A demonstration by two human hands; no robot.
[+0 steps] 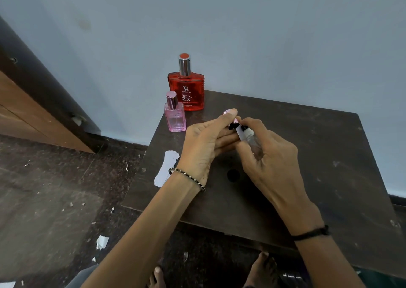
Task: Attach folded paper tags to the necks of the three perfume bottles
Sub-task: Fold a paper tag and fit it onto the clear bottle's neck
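Over a dark, scuffed desk set against a pale blue wall, a person works on the third of three perfume bottles. The right hand is wrapped around a small clear bottle, held tilted with its neck pointing up and left toward the left hand, whose thumb and fingers are pinched on the pink cap at the neck end. A white paper tag sits at the neck, between the two hands; whether it is secured cannot be told. The red bottle and the pink bottle stand upright at the desk's far left corner, apparently untagged. A white paper strip overhangs the left edge, nearer the left hand. Paper scraps litter the speckled floor.
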